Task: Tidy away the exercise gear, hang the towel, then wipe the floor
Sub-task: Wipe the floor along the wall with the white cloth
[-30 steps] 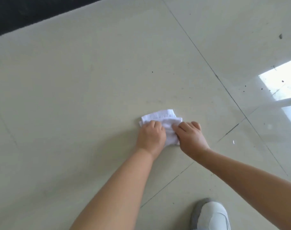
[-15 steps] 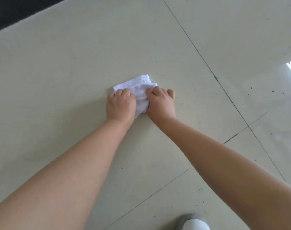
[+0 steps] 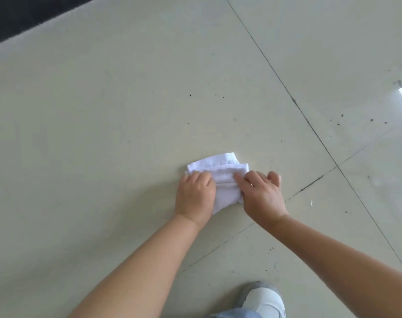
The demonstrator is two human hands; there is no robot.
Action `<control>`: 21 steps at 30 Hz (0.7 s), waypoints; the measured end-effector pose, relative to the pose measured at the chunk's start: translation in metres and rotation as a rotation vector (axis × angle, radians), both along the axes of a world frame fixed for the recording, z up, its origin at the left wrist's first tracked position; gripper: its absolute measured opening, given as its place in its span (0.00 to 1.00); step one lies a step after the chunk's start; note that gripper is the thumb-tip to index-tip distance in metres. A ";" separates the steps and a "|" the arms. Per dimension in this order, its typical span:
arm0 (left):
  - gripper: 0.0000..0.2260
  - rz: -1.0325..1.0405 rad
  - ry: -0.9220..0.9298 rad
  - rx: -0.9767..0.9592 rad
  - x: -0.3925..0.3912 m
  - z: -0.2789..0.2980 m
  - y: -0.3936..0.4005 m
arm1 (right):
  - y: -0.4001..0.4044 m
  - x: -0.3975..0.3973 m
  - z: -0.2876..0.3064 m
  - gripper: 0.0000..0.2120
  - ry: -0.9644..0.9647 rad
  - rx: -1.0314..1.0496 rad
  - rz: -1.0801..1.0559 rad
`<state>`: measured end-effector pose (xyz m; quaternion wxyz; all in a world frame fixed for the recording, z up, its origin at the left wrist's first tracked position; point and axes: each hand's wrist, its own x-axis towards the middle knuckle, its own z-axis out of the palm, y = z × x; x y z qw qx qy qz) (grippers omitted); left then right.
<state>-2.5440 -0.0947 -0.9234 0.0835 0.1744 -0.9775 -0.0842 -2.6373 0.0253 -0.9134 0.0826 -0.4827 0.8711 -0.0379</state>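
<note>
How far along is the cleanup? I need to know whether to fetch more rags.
No exercise gear or towel shows here, so those steps can't be judged. Wiping is in hand: the left hand and right hand press a folded white cloth on the floor. Dark specks remain to the right, so wiping is left.

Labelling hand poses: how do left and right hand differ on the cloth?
The left hand lies wholly on the white cloth, fingers curled; the right hand covers only the cloth's right edge, its outer fingers past the edge. Both press the cloth to the tiled floor.
</note>
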 end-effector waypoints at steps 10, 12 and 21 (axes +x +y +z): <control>0.03 -0.055 -0.057 0.019 -0.112 0.010 -0.011 | -0.029 -0.081 0.006 0.21 -0.106 0.048 -0.402; 0.05 -0.011 -0.124 -0.060 -0.115 0.013 -0.050 | -0.067 -0.088 0.005 0.19 -0.157 0.043 -0.346; 0.08 0.112 -0.259 -0.049 -0.005 0.008 -0.134 | -0.154 -0.013 -0.002 0.12 -0.132 -0.035 -0.002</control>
